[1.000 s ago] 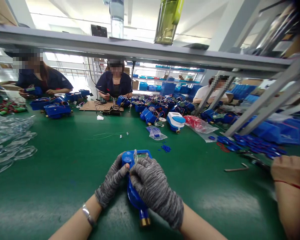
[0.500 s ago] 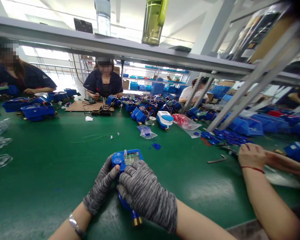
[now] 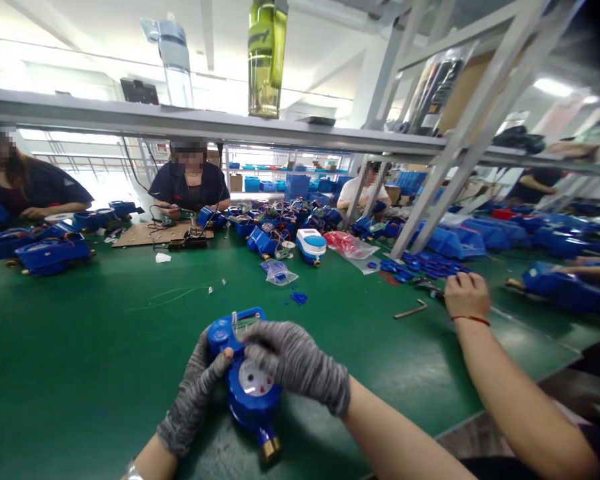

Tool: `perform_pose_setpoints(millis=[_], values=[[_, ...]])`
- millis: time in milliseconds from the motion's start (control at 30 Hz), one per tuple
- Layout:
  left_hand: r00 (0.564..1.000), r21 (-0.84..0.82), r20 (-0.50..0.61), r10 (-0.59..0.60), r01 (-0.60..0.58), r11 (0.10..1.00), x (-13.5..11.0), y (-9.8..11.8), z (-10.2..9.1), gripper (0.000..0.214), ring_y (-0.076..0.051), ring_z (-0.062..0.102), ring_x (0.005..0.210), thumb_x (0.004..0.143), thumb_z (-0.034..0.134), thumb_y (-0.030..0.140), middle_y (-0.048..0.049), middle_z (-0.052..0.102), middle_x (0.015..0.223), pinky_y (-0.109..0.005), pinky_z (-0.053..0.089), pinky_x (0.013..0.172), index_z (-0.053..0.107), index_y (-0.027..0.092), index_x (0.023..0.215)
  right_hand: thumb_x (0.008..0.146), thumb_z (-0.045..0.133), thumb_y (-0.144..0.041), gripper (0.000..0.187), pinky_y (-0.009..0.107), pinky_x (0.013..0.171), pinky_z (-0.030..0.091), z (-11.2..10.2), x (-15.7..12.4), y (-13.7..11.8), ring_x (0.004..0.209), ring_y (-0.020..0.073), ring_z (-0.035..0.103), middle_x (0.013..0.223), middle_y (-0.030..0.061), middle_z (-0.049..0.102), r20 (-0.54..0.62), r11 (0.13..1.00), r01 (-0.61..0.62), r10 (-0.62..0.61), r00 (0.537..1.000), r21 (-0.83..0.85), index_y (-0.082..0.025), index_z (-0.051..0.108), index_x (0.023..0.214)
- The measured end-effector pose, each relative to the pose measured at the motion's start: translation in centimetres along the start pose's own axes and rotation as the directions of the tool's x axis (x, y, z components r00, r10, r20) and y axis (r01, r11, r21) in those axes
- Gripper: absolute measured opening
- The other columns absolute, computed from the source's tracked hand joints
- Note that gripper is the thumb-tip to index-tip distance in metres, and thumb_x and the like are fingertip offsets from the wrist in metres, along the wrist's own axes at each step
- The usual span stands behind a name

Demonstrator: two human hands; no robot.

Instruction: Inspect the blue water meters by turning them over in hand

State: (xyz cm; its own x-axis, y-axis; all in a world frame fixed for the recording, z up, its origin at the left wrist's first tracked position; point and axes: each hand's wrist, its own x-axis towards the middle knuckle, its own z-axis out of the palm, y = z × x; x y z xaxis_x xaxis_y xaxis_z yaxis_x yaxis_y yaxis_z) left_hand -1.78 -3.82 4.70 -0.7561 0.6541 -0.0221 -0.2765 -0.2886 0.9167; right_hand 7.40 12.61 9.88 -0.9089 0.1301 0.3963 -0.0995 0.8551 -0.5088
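A blue water meter (image 3: pixel 253 403) lies on the green table in front of me, its round white dial and brass pipe end toward me. At its far end is a blue housing with a small display and a round knob-like part. My left hand (image 3: pixel 195 393), in a grey fingerless glove, grips the housing's left side with the thumb on top. Over the meter, between display and dial, is my right hand (image 3: pixel 290 360), gloved alike. Its fingers are curled together and blurred by motion; whatever is between them is hidden.
A co-worker's hand (image 3: pixel 467 297) is at a dark tool on the right, near a hex key (image 3: pixel 411 309). Small blue parts (image 3: pixel 299 298) lie ahead. Further back are a white-and-blue meter (image 3: pixel 311 247), piled blue meters and seated people. A shelf (image 3: pixel 220 123) with bottles spans above.
My right hand has lifted and shifted off the meter's lower body, so the white dial now shows. My left hand keeps its hold. The view has tilted up and turned right.
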Motion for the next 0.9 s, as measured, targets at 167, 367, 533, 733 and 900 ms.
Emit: perform_pose_setpoints(millis=[167,367,533,733,900], values=[[0.999,-0.004,0.044,0.026,-0.026,1.000,0.1,0.1,0.6,0.057,-0.035,0.053,0.121,0.081,0.074,0.039,-0.0120,0.056,0.134,-0.048,0.045,0.102,0.048,0.024,0.129,0.089,0.049,-0.023,0.027,0.028,0.082,0.047,0.1,2.6,11.6,0.089,0.0158,0.063,0.098,0.0066,0.069,-0.234,0.872,-0.479,0.447,0.863,-0.099,-0.017,0.064,0.110],[0.999,0.004,0.042,-0.001,0.001,1.000,0.2,-0.1,0.0,0.058,-0.035,0.051,0.123,0.081,0.073,0.042,-0.0113,0.055,0.134,-0.049,0.044,0.104,0.047,0.025,0.130,0.085,0.054,-0.020,0.023,0.029,0.084,0.046,3.1,3.7,16.5,0.093,0.0200,0.063,0.101,0.0109,0.069,-0.168,0.773,-0.586,0.561,0.810,-0.244,-0.015,0.068,0.102],[0.997,0.007,-0.047,-0.068,0.068,0.998,0.5,-0.7,-0.5,0.072,-0.035,0.050,0.124,0.071,0.081,0.046,-0.0088,0.055,0.134,-0.048,0.047,0.102,0.046,0.029,0.132,0.089,0.050,-0.020,0.022,0.031,0.089,0.044,3.9,4.4,16.2,0.100,0.0217,0.061,0.104,0.0162,0.067,-0.201,0.739,-0.626,0.594,0.779,-0.248,-0.011,0.067,0.098],[0.958,-0.043,-0.267,-0.107,0.099,0.994,1.8,-1.9,-1.5,0.082,-0.036,0.065,0.100,0.060,0.088,0.045,0.0002,0.069,0.105,-0.051,0.058,0.083,0.048,0.040,0.131,0.088,0.053,-0.022,0.016,0.023,0.083,0.046,3.2,1.6,15.3,0.090,0.0151,0.063,0.095,0.0064,0.069,-0.246,0.781,-0.613,0.575,0.781,-0.121,-0.015,0.067,0.093],[0.966,-0.014,-0.241,-0.098,0.097,0.995,1.5,-0.9,-1.1,0.080,-0.035,0.064,0.101,0.062,0.085,0.051,-0.0045,0.067,0.113,-0.045,0.058,0.082,0.052,0.033,0.132,0.083,0.058,-0.022,0.012,0.022,0.075,0.048,2.5,-2.5,11.5,0.080,0.0131,0.063,0.088,0.0028,0.069,-0.198,0.892,-0.404,0.441,0.876,0.202,-0.016,0.066,0.089]])
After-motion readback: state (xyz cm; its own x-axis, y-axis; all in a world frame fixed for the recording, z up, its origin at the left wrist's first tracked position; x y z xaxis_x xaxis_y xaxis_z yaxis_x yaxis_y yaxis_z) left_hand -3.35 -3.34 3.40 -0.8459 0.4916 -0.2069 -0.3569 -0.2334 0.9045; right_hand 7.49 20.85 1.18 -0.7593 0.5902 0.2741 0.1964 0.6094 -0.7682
